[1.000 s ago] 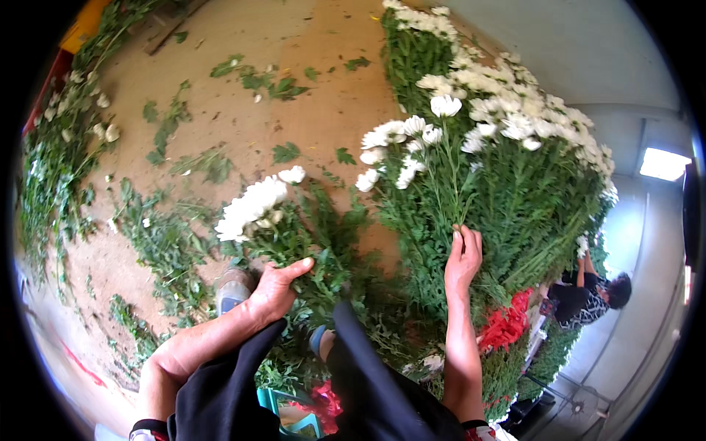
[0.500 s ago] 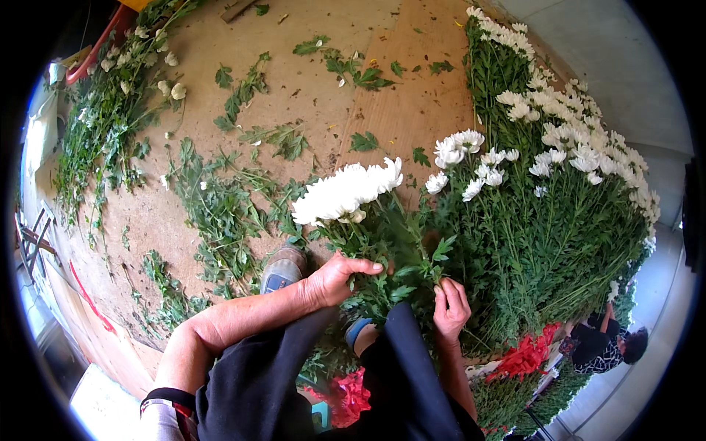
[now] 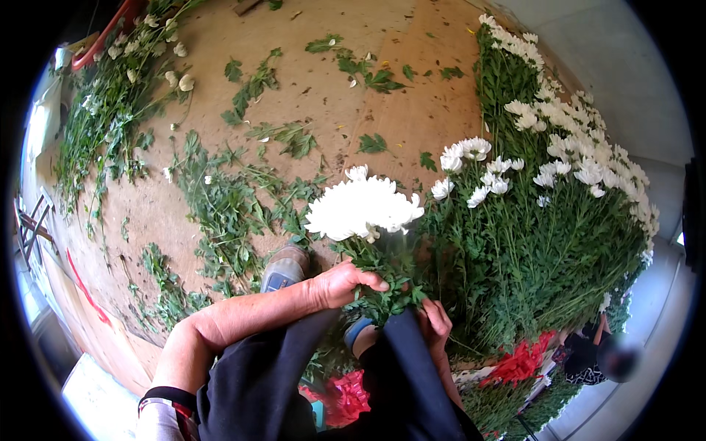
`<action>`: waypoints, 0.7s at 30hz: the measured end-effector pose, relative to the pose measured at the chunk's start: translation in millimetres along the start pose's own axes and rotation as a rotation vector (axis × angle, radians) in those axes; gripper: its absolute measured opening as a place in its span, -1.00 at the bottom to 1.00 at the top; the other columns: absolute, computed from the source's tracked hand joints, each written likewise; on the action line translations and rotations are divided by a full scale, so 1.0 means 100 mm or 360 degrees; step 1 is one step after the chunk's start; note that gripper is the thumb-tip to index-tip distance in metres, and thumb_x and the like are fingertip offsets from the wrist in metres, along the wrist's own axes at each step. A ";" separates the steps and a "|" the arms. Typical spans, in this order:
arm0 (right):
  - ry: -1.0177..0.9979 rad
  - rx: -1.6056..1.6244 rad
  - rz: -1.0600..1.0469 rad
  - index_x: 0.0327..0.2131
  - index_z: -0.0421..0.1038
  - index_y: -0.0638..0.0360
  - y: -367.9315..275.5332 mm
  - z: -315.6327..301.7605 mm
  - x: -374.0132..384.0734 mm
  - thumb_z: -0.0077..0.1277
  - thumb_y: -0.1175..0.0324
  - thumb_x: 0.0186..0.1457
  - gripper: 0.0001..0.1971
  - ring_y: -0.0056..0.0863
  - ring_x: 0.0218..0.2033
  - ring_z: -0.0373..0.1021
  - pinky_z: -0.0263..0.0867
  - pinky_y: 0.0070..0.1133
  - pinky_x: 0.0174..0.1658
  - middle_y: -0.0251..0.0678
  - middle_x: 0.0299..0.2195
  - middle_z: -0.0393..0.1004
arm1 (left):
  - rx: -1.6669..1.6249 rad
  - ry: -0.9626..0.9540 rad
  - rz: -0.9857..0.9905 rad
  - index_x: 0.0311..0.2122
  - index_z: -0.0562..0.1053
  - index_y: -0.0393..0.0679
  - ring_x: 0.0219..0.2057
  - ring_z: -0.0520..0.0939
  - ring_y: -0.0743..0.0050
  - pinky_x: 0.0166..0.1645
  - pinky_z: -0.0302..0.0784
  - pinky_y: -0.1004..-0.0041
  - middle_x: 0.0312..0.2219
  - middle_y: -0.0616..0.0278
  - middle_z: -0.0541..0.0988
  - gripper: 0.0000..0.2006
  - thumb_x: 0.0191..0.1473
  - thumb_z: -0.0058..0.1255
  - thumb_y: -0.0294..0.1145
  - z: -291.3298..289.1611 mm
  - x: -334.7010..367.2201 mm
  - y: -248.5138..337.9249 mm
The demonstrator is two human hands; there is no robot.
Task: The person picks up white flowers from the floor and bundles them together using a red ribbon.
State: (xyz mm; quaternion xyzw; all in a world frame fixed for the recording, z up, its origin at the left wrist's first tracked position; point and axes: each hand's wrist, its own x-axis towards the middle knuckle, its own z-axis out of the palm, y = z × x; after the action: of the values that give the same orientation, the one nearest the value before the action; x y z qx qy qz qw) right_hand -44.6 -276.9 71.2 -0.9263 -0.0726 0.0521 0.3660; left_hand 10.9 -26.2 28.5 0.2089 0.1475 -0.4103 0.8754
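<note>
A bunch of white chrysanthemums [image 3: 364,209] stands upright in front of me, heads packed together on leafy green stems. My left hand [image 3: 349,284] is closed around those stems below the blooms, thumb pointing right. Just right of and below it, my right hand [image 3: 435,323] has its fingers curled together at the lower leaves of the bunch. It seems to grip a chrysanthemum stem there, though leaves and my knee partly hide the fingertips.
A big pile of white chrysanthemums [image 3: 540,242] lies to my right. Cut leaves [image 3: 224,209] litter the brown board floor [image 3: 294,95]. More flowers [image 3: 110,117] lie far left. Red wrapping [image 3: 518,360] is at lower right, near another person [image 3: 585,356]. My shoe [image 3: 285,268] is beside the bunch.
The bunch has shifted slightly right and down, its blooms now turned more toward me. My right hand has moved down and left, closer to my left hand.
</note>
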 end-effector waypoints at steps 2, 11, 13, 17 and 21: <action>0.0080 0.0100 0.0145 -0.21 0.48 0.27 -0.01 -0.02 -0.06 0.06 0.63 0.00 -0.78 -0.29 -0.44 0.43 0.36 -0.50 -0.33 -0.17 -0.40 0.48 | 0.0080 0.0163 0.0094 0.03 0.39 -0.21 -0.05 0.54 0.30 0.06 0.45 0.30 -0.14 0.16 0.56 -0.53 -0.09 0.09 -0.59 -0.17 0.07 -0.18; -0.0006 -0.0017 -0.0203 -0.20 0.48 0.36 -0.10 0.00 -0.02 0.05 0.71 -0.01 -0.75 -0.28 -0.51 0.39 0.34 -0.50 -0.47 -0.15 -0.46 0.47 | -0.0166 0.0521 0.0236 -0.06 0.46 -0.19 -0.28 0.60 0.48 -0.17 0.53 0.41 -0.29 0.28 0.61 -0.69 0.04 0.07 -0.59 0.08 0.16 -0.09; -0.0002 0.0055 -0.0093 -0.19 0.47 0.39 -0.13 0.04 0.00 0.04 0.74 -0.02 -0.74 -0.28 -0.52 0.38 0.34 -0.50 -0.47 -0.14 -0.48 0.45 | -0.0065 0.0366 0.0238 -0.08 0.48 -0.19 -0.28 0.60 0.50 -0.19 0.52 0.44 -0.30 0.29 0.61 -0.70 0.02 0.11 -0.58 0.03 0.14 -0.10; -0.0102 0.0076 -0.0049 -0.17 0.47 0.39 -0.18 0.05 0.02 0.06 0.74 -0.06 -0.70 -0.29 -0.53 0.37 0.33 -0.51 -0.48 -0.14 -0.47 0.44 | -0.0070 0.0163 0.0254 -0.09 0.49 -0.18 -0.25 0.60 0.49 -0.20 0.51 0.46 -0.28 0.31 0.62 -0.69 0.00 0.16 -0.52 0.07 0.11 -0.03; -0.0235 0.0167 0.0058 -0.13 0.47 0.37 -0.23 0.06 0.08 0.06 0.73 -0.09 -0.64 -0.28 -0.49 0.39 0.33 -0.52 -0.43 -0.13 -0.43 0.44 | -0.0113 0.0539 0.0289 -0.09 0.50 -0.21 -0.23 0.62 0.41 -0.12 0.56 0.37 -0.25 0.24 0.63 -0.68 -0.01 0.15 -0.52 0.31 0.10 0.07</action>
State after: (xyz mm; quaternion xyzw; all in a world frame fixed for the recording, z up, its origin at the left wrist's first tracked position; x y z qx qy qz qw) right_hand -40.1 -255.5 82.2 -0.9006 -0.0798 0.1307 0.4067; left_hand 25.6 -44.3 53.1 0.2563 0.2875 -0.2832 0.8783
